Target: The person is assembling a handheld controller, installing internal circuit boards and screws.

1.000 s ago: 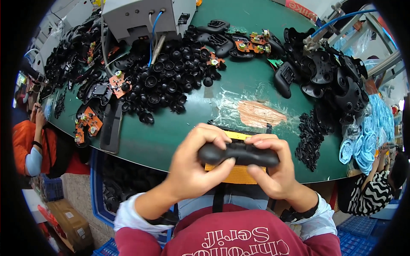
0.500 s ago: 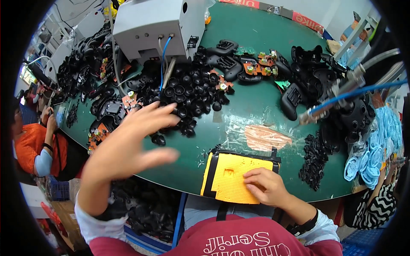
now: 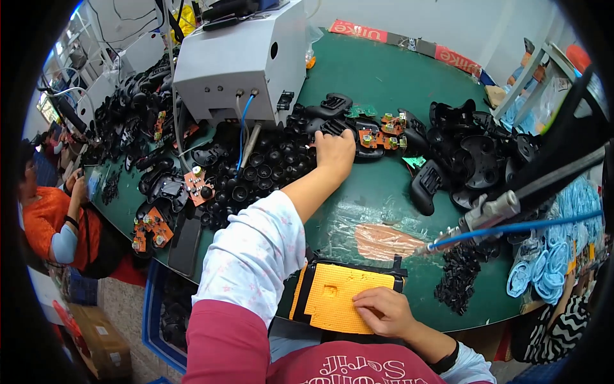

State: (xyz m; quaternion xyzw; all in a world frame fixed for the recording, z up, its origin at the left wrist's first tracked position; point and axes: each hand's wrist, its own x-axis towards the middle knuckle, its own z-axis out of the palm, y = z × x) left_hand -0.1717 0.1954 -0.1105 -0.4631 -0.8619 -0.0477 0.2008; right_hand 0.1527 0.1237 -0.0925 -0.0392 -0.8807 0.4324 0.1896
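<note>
My left hand [image 3: 334,153] reaches over the far right edge of a heap of black domed thumbstick caps [image 3: 259,173]. Its fingers are bent downward and closed, and whatever they grip is hidden beneath them. Just right of it lie orange circuit boards [image 3: 382,133] and black controller shells [image 3: 332,104]. Close to my body, my right hand [image 3: 384,310] rests on a yellow textured pad [image 3: 339,304] edged with black tape. Its fingers curl toward the thumb; anything between them is too small or hidden to name. A small square hollow shows in the pad, left of these fingers.
A grey metal machine [image 3: 240,64] with a blue hose stands behind the heap. From the right, a metal nozzle tool [image 3: 492,214] juts over the table. Small black parts [image 3: 458,278] and light-blue cables [image 3: 543,262] lie at right. A co-worker in orange [image 3: 51,217] sits far left.
My left hand has swung from the near left to the far edge of the cap heap, and its spread fingers have closed. My right hand stays at the yellow pad. The view has shifted.
</note>
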